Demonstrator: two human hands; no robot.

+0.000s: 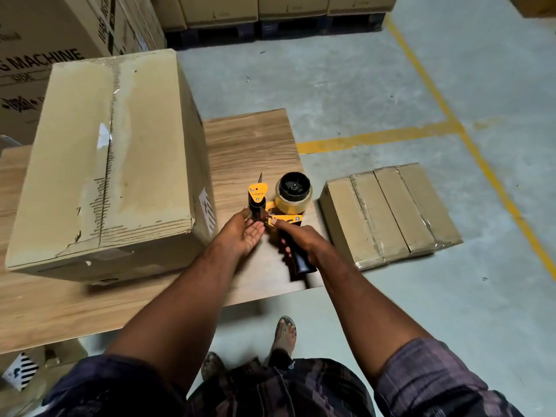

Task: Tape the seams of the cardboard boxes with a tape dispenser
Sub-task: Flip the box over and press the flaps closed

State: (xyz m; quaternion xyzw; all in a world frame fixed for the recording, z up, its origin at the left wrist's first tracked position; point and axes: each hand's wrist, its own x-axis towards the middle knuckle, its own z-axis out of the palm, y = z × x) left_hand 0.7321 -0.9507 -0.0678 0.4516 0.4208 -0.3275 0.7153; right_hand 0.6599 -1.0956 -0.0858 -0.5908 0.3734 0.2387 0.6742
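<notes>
Floor: grey concrete with painted yellow lines running across the right half of the frame.
Background: printed cartons are stacked at upper left, and a row of plain cartons sits on dark pallets along the top edge.
Table: a wood-grain table fills the left and centre, its right edge ending just left of the floor bundle.
Large box: a big cardboard box stands on the table at left. Its top seam runs away from the viewer under old, torn and wrinkled tape.
Floor bundle: four slim cartons wrapped together lie flat on the floor at right centre, near the table.
Tape dispenser: the yellow tape dispenser is at frame centre over the table's right end, just beside the large box's near right corner. Its tape roll is on a black hub on the far side.
Right hand: the right hand is wrapped around the dispenser's black handle, with the forefinger stretched along the yellow frame.
Left hand: the left hand is palm up with fingers nearly straight and not closed around anything. Its thumb is at the black roller on the dispenser's front.
Person: plaid sleeves fill the bottom corners, and a sandalled foot stands on the floor at the bottom centre.
</notes>
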